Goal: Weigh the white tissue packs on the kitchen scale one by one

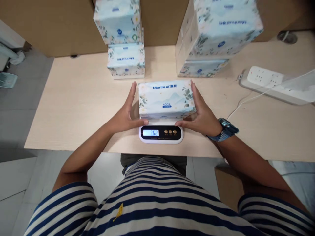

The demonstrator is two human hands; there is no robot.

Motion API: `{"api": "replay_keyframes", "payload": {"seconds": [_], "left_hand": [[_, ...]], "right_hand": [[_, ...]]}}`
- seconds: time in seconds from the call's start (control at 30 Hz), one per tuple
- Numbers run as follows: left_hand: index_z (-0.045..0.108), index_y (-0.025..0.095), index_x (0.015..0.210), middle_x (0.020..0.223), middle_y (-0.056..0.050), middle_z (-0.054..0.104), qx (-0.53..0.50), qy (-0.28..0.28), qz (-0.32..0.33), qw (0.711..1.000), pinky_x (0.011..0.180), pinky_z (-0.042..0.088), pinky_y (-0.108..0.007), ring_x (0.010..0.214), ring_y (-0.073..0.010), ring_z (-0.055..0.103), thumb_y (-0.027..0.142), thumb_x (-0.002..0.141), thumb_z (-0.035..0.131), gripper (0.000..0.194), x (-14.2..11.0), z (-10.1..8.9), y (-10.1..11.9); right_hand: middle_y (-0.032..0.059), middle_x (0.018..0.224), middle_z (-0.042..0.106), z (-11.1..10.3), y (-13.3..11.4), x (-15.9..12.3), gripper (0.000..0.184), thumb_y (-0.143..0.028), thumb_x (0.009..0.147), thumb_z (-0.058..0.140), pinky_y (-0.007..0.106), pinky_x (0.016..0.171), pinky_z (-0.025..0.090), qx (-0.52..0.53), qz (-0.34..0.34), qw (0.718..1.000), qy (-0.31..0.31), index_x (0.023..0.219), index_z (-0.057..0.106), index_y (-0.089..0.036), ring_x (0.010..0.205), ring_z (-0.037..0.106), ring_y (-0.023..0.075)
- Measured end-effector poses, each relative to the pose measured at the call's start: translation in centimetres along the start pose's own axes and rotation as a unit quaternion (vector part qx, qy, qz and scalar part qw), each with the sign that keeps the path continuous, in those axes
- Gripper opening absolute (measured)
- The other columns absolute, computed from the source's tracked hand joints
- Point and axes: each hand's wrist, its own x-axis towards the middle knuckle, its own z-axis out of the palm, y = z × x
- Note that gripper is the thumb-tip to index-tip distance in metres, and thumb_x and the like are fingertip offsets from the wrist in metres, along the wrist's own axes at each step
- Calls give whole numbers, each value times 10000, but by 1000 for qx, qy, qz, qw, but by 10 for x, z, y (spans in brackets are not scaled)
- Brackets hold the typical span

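Observation:
A pack of tissues (166, 98), white and pale blue with printed flowers and "Manhua" lettering, rests on a white digital scale (161, 141). The scale's lit display (151, 132) shows the digits 362; a decimal point is hard to make out. On the pack's left, my left hand (124, 116) is open, its fingers stretched out with a gap to the side, its thumb by the lower front corner. My right hand (203, 114) lies along the right side with straight fingers, seemingly touching it, thumb at the front. The scale's platform is mostly hidden under the pack.
Stacked tissue packs stand behind, one stack at left (126, 60) and a larger one at right (222, 32). A white power strip (265, 77) with a thin cable (248, 98) lies on the right of the wooden table (73, 108). Brown cardboard (161, 23) rises behind.

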Motion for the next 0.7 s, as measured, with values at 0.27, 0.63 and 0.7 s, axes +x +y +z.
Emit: {"api": "replay_keyframes", "payload": {"seconds": [0.27,0.63,0.7], "left_hand": [[121,504,1782,1931,21,80,-49,275,66,958,1471,-11,-543,1798,-252,30,926,997,209,895,-9,-4,11],[337,408,1747,1904,-14,240,-114,246,-87,959,1494,144,-530,1797,-322,97,908,980,390,917,-37,48,41],[310,422,1752,1881,2,321,-94,232,11,968,1487,234,-534,1782,-313,224,842,1042,326,825,-40,55,55]], "right_hand": [[-112,1886,226,-27,22,2,871,-965,933,296,654,1420,217,233,76,947,209,1731,258,-617,1746,226,285],[21,1839,396,58,-73,-7,1051,-874,890,649,751,1355,333,176,109,958,199,1783,275,-464,1697,390,402],[53,1899,228,66,-112,5,1160,-875,931,598,680,1374,355,149,23,979,140,1824,31,-398,1727,338,372]]}}
